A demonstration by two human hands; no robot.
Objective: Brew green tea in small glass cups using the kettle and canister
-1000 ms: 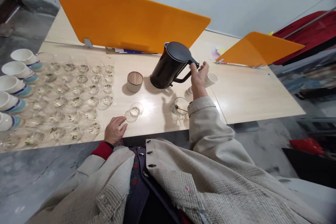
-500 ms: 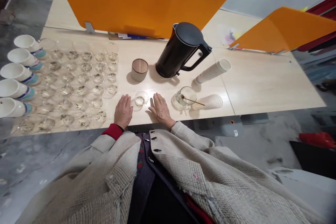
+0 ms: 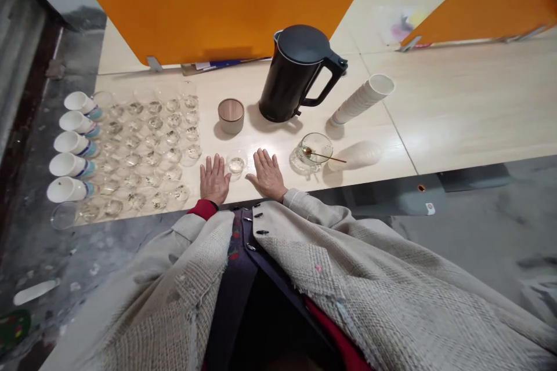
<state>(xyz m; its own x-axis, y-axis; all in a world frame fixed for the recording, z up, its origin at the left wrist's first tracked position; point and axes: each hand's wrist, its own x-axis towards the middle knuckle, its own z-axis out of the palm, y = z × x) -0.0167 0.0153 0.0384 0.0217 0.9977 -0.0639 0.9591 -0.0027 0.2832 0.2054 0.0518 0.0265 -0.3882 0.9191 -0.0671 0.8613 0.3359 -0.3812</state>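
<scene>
Both open: left hand (image 3: 214, 181), right hand (image 3: 267, 175).

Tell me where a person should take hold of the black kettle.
Grip the black handle of the kettle, coming from the right with the right hand. The kettle stands upright, and its handle sticks out on that side as an open loop that fingers can wrap around.

glass cups (image 3: 155, 107) contents: too small to tell | orange divider (image 3: 195, 6): top cut off

No readable text or labels.
</scene>
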